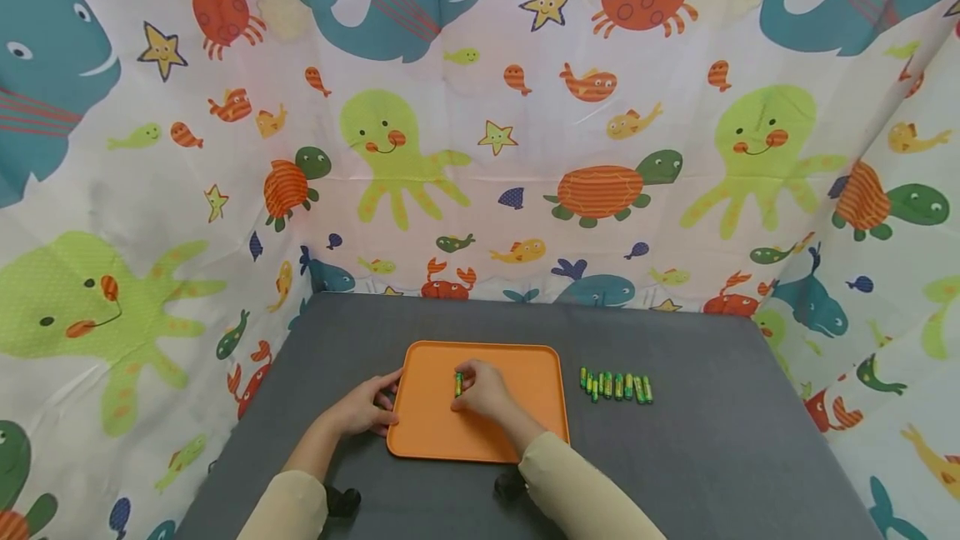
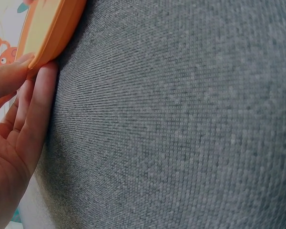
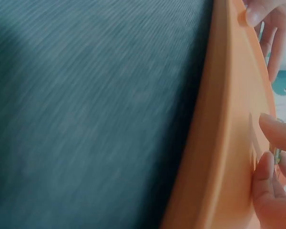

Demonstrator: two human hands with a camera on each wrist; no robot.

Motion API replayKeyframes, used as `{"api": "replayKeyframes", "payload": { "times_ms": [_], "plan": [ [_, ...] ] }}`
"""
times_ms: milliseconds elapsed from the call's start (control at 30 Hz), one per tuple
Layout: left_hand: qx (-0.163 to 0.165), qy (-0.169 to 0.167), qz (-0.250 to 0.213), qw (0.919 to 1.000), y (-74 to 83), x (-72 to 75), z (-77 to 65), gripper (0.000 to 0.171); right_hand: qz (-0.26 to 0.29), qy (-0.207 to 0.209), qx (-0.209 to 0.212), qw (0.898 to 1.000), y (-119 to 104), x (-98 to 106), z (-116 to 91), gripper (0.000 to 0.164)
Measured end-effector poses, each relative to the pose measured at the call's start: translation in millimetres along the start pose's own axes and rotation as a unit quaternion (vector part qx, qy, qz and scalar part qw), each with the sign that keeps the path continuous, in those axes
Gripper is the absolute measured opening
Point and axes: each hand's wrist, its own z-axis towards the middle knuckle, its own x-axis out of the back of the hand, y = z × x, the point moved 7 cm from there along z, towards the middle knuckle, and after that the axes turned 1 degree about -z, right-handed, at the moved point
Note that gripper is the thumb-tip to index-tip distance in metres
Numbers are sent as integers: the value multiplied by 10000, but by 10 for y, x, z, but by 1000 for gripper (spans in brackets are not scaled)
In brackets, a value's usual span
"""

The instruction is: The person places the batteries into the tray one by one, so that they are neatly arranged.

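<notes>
An orange tray (image 1: 420, 432) lies on the grey table. At its left edge, my left hand (image 1: 362, 408) pinches the rim, thumb on top and fingers against the outer side, as the left wrist view shows of the hand (image 2: 19, 129) and tray (image 2: 62, 28). My right hand (image 1: 487, 392) is over the middle of the tray and holds a small green and yellow battery (image 1: 458, 384) upright between thumb and fingers. In the right wrist view the fingers (image 3: 271, 133) hide most of that battery (image 3: 277, 155), close over the tray surface.
To the right of the tray, several green batteries (image 1: 618, 386) stand in a loose row on the grey table (image 1: 697, 440). A curtain (image 1: 480, 257) printed with sea animals hangs behind the table and at both sides. Dark wrist gear (image 1: 342, 502) shows below the left sleeve.
</notes>
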Motion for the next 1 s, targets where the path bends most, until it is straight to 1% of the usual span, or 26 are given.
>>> {"api": "replayKeyframes", "payload": {
  "times_ms": [100,267,433,533,633,733,833,900,1000],
  "plan": [
    [-18,-14,24,10000,-5,-12,-4,94,68,53,-84,9999,-14,-64,33,61],
    [-75,-64,10,10000,-8,-29,-6,94,9,113,-123,9999,-29,-124,69,61],
    [-52,-27,-89,9999,-16,-9,1,93,-116,98,-46,9999,-49,-153,89,58],
    [-10,-19,-144,9999,-26,2,4,93,-325,124,16,9994,-64,-163,90,57],
    [33,-14,-167,9999,-36,10,-3,92,-759,112,121,9970,-97,-201,103,66],
    [12,-17,-154,9999,-32,10,-9,92,-1256,32,299,9916,-137,-268,126,70],
    [-20,-31,-133,9999,-26,6,-7,92,-1494,21,366,9881,-154,-324,147,61],
    [-27,-37,-127,9999,-21,6,-6,92,-1539,92,324,9875,-148,-344,156,55],
    [7,-22,-118,9999,-28,14,-9,91,-1528,190,275,9877,-136,-359,159,52]
  ]
}}
